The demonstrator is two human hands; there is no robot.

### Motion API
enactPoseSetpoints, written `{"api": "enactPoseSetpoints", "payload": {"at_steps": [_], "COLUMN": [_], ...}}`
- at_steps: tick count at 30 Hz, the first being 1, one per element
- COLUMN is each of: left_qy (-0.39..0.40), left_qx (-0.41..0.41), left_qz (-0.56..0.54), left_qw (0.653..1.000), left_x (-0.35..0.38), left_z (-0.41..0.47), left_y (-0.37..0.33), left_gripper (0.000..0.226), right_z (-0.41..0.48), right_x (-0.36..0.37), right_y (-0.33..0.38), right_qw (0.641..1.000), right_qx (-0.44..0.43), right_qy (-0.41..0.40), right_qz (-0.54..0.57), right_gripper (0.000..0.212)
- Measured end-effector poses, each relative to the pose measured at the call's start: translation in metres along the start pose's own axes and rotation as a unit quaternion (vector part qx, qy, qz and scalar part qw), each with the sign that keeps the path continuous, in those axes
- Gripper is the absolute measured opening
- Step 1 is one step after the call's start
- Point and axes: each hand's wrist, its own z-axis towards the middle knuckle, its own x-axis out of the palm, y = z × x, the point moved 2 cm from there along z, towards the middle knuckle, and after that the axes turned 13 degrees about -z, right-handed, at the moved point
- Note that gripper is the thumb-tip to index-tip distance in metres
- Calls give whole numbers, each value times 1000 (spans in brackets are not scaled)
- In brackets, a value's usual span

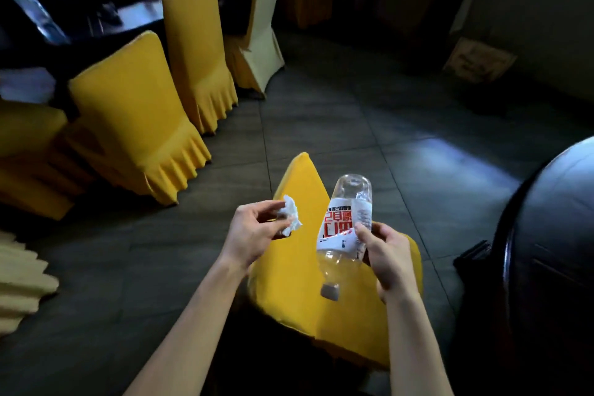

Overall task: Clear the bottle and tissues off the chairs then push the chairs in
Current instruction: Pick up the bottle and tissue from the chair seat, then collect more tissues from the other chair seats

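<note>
Far to the left of the near chair (pixel 289 280), a row of other chairs (pixel 138 112) in smooth yellow fabric covers with pleated skirts, backs toward the camera, drawn up along a far desk (pixel 135 16) of dark, shiny wood. Between that row and the near chair, matt grey floor tiles (pixel 321 125). Just above the near chair's left edge, the left hand (pixel 252 235), fingers curled, pinching a crumpled white tissue (pixel 291 214), soft and wrinkled, at the fingertips. Beneath both hands, the near chair itself: yellow cloth cover, smooth, with a rounded back narrowing to a peak. Over the near chair's middle, a clear plastic bottle (pixel 345 231), held clear of the seat, tilted with base up and away and grey cap down, a white label with red characters around its waist. At the bottle's right side, the right hand (pixel 387 259), thumb and fingers clamped on the labelled part. Hands apart, tissue and bottle near each other but not touching. Far right of the near chair, a glossy, dark round desk (pixel 553 235) with a curved rim.
</note>
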Motion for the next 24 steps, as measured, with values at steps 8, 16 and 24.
{"api": "enactPoseSetpoints", "payload": {"at_steps": [8, 16, 24], "left_qy": [15, -25, -23], "left_qx": [-10, -9, -22], "left_qz": [-59, -103, -108], "left_qw": [998, 994, 994], "left_x": [-122, -202, -203], "left_z": [-10, 3, 83], "left_y": [-41, -74, -101], "left_gripper": [22, 27, 25], "right_z": [-69, -77, -13], "right_x": [118, 180, 219], "right_y": [33, 62, 98], "right_qw": [996, 991, 988], "right_qx": [-2, -29, -40], "right_qy": [-51, -92, -115], "right_qz": [69, 93, 100], "right_gripper": [11, 9, 12]}}
